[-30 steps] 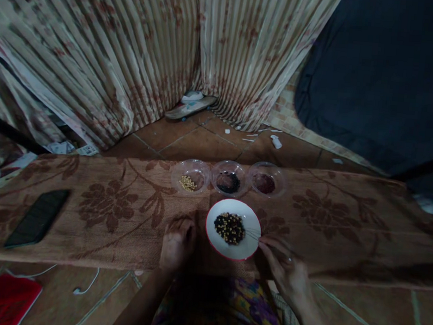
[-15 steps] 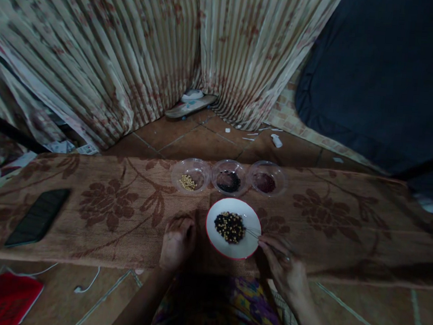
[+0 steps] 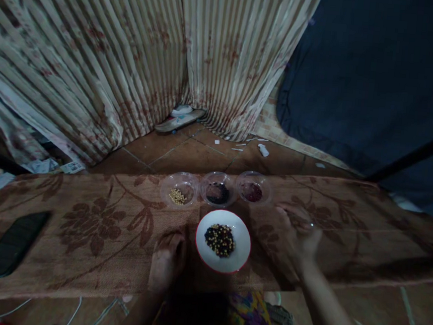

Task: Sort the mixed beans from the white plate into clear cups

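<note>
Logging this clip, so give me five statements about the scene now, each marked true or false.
1. The red-rimmed dish holds dark and yellow grains. True.
2. The rightmost clear bowl contains yellow grains. False: the rightmost clear bowl contains dark red grains.
3. The dark phone-like device lies on the patterned cloth. True.
4. The right hand is inside the dish. False: the right hand is outside, to its right.
5. The left hand is left of the dish. True.

The right hand (image 3: 298, 234), now blurred, is off the white dish (image 3: 243, 241), farther forward near the clear bowl of dark-red beans (image 3: 268, 188).
</note>
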`<state>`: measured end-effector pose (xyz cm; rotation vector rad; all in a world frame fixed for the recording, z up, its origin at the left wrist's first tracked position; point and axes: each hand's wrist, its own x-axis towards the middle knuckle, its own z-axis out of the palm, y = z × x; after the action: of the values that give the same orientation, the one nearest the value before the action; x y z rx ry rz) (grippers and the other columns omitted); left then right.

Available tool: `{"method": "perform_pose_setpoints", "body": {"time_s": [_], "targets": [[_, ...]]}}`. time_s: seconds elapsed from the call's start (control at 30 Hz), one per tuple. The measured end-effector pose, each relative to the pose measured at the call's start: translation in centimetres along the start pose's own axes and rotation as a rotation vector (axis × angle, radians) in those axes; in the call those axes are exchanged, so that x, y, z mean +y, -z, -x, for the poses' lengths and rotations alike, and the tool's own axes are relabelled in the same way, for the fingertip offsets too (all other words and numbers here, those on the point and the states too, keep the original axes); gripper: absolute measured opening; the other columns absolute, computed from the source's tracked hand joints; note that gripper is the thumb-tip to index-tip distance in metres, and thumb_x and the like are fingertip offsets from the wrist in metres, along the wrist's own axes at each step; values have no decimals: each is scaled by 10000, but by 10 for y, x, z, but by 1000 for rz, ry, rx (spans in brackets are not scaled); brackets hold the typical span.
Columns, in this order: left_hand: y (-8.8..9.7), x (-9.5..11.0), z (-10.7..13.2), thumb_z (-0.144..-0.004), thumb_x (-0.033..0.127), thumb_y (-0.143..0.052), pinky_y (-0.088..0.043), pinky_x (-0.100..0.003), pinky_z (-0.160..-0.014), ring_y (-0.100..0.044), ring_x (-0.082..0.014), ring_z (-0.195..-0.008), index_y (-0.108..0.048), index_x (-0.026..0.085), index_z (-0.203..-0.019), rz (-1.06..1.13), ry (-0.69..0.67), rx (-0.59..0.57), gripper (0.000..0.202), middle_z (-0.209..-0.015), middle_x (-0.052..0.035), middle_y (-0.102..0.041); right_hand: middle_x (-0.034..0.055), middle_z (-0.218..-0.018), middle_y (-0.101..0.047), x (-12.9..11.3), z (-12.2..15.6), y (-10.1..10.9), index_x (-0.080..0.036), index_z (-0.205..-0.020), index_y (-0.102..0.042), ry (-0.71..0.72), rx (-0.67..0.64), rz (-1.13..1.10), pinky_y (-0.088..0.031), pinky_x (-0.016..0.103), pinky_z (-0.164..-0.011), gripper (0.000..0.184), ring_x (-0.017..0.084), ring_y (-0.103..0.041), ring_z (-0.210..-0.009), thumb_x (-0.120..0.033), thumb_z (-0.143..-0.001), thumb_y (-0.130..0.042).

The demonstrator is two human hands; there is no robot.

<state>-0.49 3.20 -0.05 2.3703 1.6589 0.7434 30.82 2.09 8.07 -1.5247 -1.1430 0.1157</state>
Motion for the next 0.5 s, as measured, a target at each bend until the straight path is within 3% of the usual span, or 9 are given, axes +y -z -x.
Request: {"method": "perform_pose_setpoints", "body": {"time_s": [0.13,0.27,0.37,0.5], "targets": [[1,-1,0,-909,206,-475,-417,-324,-758,-598,-190,-791,-570,224,-836,14,-1,-7,121,-781,-11,-636,76,-853,-713,1,-18,-8,-172,-837,-716,-18,52,-77,-518,317,-692,216,187,-664,-776,-370,-846,-629],[4,3,-2,-895,187,-478,-421,-332,-778,-598,-193,-801,-568,217,-826,7,-2,-15,117,-791,-19,-638,64,-823,-717,-4,9,-4,-189,-792,-728,-21,51,-28,-516,325,-710,189,196,-662,-785,-362,-824,-661],[5,6,-3,-890,180,-478,-420,-333,-779,-595,-193,-796,-569,213,-818,-6,-1,-13,121,-784,-23,-639,63,-839,-721,-6,40,5,-200,-809,-731,-73,-79,13,-527,326,-704,196,208,-672,-799,-386,-819,-670],[5,6,-3,-895,187,-481,-416,-329,-776,-591,-190,-796,-565,214,-820,4,14,-32,115,-787,-17,-638,63,-921,-720,-6,70,17,-223,-895,-728,-97,-359,62,-549,308,-722,190,204,-685,-858,-373,-877,-613]]}}
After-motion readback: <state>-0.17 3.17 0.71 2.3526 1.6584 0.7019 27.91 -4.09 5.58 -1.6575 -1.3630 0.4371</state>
